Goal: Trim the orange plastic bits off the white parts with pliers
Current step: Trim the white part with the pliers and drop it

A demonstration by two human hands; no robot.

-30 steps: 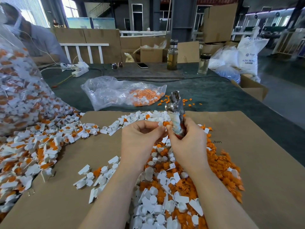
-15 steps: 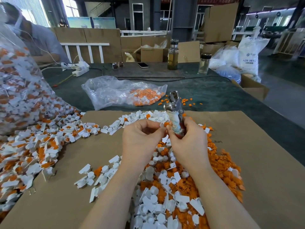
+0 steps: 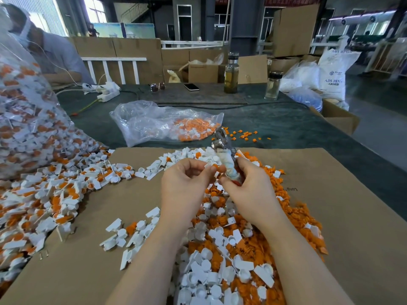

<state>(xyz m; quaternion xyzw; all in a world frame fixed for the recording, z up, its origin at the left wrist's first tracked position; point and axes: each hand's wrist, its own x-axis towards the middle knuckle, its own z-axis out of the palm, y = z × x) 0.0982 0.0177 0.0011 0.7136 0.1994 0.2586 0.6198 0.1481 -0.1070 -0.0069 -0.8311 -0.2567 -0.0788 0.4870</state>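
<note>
My right hand (image 3: 248,188) grips the taped handles of the pliers (image 3: 224,155), whose metal jaws point up and away from me. My left hand (image 3: 187,186) pinches a small white part with an orange bit (image 3: 212,167) right beside the pliers' handles. Both hands hover over a heap of white parts and cut orange bits (image 3: 231,249) on the cardboard sheet (image 3: 352,216). A second heap of untrimmed white-and-orange parts (image 3: 50,194) spreads out at the left.
A big clear bag of parts (image 3: 22,119) stands at the far left. A flatter bag (image 3: 163,124) lies beyond the cardboard, with loose orange bits (image 3: 244,135) beside it. Two bottles (image 3: 231,73), a phone, glasses and a power strip sit farther back. A person sits at the back left.
My hands have barely moved. The left fingers have shifted the small part slightly against the pliers' handles, and the pliers tilt a little more to the left.
</note>
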